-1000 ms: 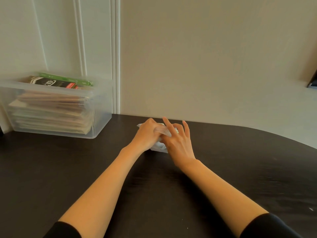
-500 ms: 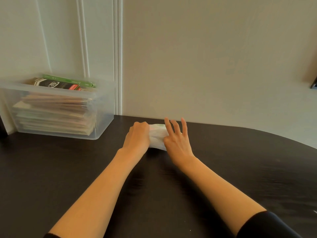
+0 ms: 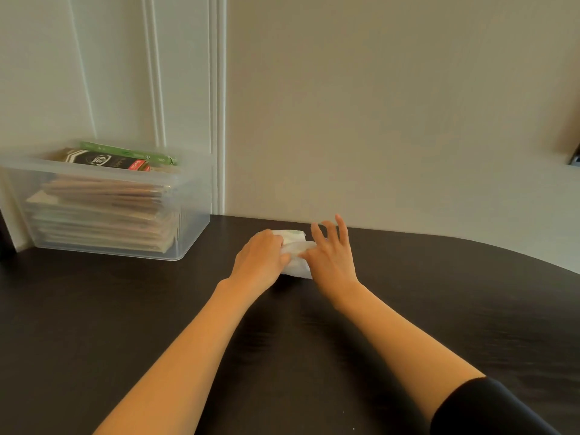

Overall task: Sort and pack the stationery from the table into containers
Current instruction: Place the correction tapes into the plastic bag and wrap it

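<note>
Bin [image 3: 191,233]: clear plastic, far left on the dark surface [image 3: 94,324], against the wall. Filled nearly to the rim with flat stacked paper goods; a black packet [image 3: 103,160] and a green packet [image 3: 125,151] on top. No lid seen. Unmoved over the last second.

Left hand [image 3: 259,262]: curled shut on the left end of the wad [image 3: 295,265]. Shifted slightly left since a second ago, drawing away from the right hand.

Wad: white, soft, crumpled, possibly tissue or a wrapped item; too blurred to name. Lying on the surface near the wall, between the two hands, touching both. More of it showing than a second ago, when the hands overlapped above it. Judged: being flattened or folded ahead of packing, not yet lifted.

Right hand [image 3: 332,262]: thumb and forefinger apparently pinching the wad's right edge, remaining fingers [image 3: 342,227] splayed and raised.

Surroundings: surface otherwise bare between wad and bin; nothing barring a carry leftward. Dark object [image 3: 576,158] at far right edge, on a ledge, unidentifiable. Bin fullness the likeliest hindrance.
</note>
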Tool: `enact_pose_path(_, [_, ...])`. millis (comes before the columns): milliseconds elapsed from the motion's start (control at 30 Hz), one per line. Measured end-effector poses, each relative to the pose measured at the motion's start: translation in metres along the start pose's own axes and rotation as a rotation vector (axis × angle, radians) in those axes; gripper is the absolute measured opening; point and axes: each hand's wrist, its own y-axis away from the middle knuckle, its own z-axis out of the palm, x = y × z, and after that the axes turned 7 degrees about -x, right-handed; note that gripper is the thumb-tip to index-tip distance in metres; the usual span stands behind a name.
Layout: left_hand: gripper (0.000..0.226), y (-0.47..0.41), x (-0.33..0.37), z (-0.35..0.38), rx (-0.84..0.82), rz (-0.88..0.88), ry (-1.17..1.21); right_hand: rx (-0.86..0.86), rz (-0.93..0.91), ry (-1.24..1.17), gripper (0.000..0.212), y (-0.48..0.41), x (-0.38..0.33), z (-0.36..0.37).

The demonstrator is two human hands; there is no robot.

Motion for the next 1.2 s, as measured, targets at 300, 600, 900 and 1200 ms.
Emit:
enact_pose_path(300, [0.055, 0.000, 0.000, 0.026, -0.062, -0.062, -0.155, -0.083, 0.018, -0.512, 0.025, 0.040, -0.001, 0.016])
enact_pose_path(600, [0.042, -0.011, 0.005, 0.039, 0.080, -0.019, -0.242, -0.120, -0.231, -0.461, 0.033, 0.051, 0.004, 0.018])
enact_pose_path(900, [0.031, -0.007, -0.005, 0.039, 0.159, -0.027, -0.073, 0.025, -0.352, -0.549, 0.036, 0.054, 0.005, 0.016])
enact_pose_path(1200, [0.035, 0.007, -0.021, 0.044, 0.084, -0.036, -0.001, 0.247, 0.260, -1.460, 0.021, 0.011, -0.002, 0.015])
